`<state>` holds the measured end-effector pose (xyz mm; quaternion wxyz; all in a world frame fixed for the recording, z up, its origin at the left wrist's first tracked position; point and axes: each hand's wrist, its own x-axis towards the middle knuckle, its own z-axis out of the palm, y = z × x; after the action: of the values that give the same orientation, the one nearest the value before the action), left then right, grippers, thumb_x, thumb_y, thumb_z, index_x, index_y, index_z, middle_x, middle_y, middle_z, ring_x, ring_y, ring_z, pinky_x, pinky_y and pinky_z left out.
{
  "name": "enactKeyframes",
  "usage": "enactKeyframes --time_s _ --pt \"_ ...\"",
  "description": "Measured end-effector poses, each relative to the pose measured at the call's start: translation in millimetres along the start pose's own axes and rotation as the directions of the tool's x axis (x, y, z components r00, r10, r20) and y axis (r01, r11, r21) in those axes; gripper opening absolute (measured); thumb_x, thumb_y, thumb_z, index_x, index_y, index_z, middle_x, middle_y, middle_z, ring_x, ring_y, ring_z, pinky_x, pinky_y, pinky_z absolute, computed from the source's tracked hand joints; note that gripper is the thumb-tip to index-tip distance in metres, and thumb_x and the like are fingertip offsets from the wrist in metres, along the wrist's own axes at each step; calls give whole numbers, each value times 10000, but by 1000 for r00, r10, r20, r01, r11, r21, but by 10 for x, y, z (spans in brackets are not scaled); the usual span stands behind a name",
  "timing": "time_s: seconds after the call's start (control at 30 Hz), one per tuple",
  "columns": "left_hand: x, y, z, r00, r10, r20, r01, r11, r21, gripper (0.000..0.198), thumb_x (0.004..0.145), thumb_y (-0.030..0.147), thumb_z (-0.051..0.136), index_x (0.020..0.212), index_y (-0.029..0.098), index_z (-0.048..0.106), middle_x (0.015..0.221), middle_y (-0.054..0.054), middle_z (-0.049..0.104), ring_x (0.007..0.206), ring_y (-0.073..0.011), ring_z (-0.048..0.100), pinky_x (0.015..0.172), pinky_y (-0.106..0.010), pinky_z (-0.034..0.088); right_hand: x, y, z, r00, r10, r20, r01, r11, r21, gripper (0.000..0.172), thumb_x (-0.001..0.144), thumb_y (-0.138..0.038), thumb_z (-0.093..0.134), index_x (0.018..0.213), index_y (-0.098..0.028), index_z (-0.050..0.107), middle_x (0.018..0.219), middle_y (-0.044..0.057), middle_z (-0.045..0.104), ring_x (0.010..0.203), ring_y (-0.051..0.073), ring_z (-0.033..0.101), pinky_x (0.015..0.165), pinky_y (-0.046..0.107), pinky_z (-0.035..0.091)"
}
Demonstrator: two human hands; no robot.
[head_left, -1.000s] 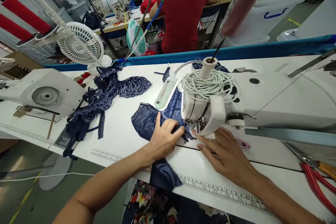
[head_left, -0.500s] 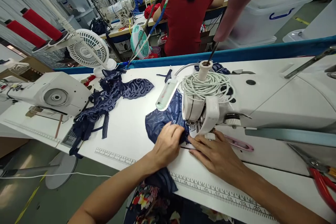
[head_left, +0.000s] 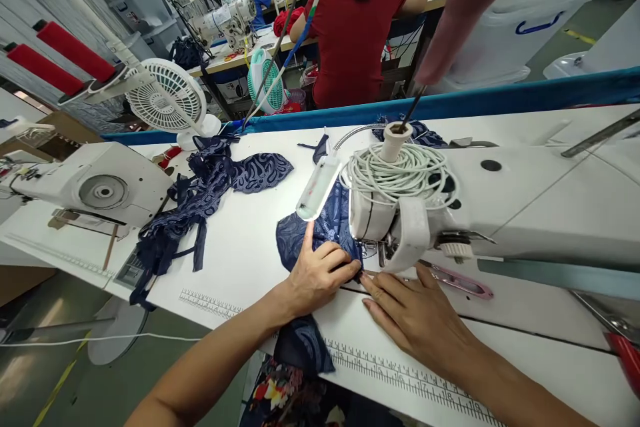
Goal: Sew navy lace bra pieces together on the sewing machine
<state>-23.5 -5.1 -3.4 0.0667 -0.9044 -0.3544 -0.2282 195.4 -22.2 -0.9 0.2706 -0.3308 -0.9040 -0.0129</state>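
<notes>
Dark blue lace fabric (head_left: 320,230) lies under the head of the white sewing machine (head_left: 395,227). My left hand (head_left: 317,277) has its thumb and curled fingers closed on the fabric's near edge, while its index finger points up to the lower end of the small white lamp (head_left: 317,190). Beside the needle area, my right hand (head_left: 410,310) rests on the machine bed with fingers stretched out, fingertips touching the fabric's right edge. The needle and presser foot are mostly hidden. Another dark blue piece (head_left: 303,343) hangs over the table's front edge below my left wrist.
A heap of dark blue lace pieces (head_left: 200,193) lies to the left, near a second sewing machine (head_left: 105,183) and a white fan (head_left: 165,93). Pink thread snips (head_left: 463,282) and red-handled scissors (head_left: 625,347) are at right. A person in red (head_left: 347,33) sits beyond.
My left index finger has stretched up to the lamp from its curled position on the fabric. My right hand stays near the needle area. The view has shifted slightly.
</notes>
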Motion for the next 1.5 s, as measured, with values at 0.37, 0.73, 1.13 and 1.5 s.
enactKeyframes --time_s 0.37,0.73,1.13,1.5 --pt "146 -313 159 983 176 -45 -176 984 20 185 948 147 476 1002 211 640 789 12 645 874 -168 594 1122 -617 210 8 78 88 998 44 44 -38 993 -116 289 993 -219 436 1181 -136 638 845 57 735 786 232 649 842 448 378" --pt "281 -55 -235 977 -75 198 74 997 10 157 896 272 482 850 186 604 872 -55 652 935 -233 602 1110 -581 272 14 71 123 999 37 -12 -38 993 -113 262 979 -192 477 1166 -161 657 684 21 691 830 232 649 986 483 360" --pt "151 140 36 987 -158 11 156 981 112 197 894 153 505 1023 203 645 936 -59 663 928 -219 605 1101 -728 149 1 76 162 995 103 10 -103 993 -51 228 940 -189 507 1078 -204 688 790 24 696 909 237 625 1060 492 323" --pt "112 42 58 996 -52 68 47 996 77 209 913 123 501 1079 169 619 923 -64 672 864 -195 621 954 -519 452 30 89 53 997 74 -8 -75 995 -61 311 925 -133 509 1150 -273 670 752 3 685 843 223 628 989 484 384"
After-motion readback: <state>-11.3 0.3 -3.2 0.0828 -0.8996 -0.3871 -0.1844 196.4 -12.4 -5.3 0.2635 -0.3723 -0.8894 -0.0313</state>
